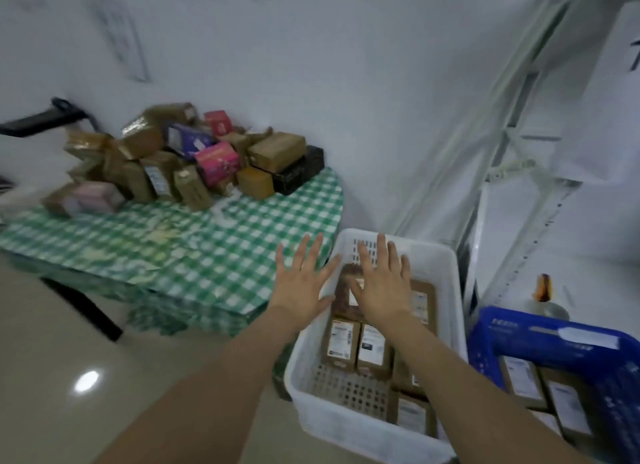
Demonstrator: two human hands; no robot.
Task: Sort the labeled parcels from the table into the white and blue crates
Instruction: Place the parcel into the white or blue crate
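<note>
Both hands empty, fingers spread: left hand [304, 283] over the near rim of the white crate [446, 266], right hand [382, 287] above its brown labeled parcels [353, 342]. More parcels in the blue crate [519, 332]. Remaining pile [194, 152], somewhat blurred, heaped on the green-checked table [221, 252].

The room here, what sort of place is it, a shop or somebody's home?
Probably a small parcel sorting room, not a shop floor. A heap of labeled parcels sits on a table with a green checked cloth, a white crate and a blue crate hold sorted parcels, and metal shelving stands alongside.
</note>
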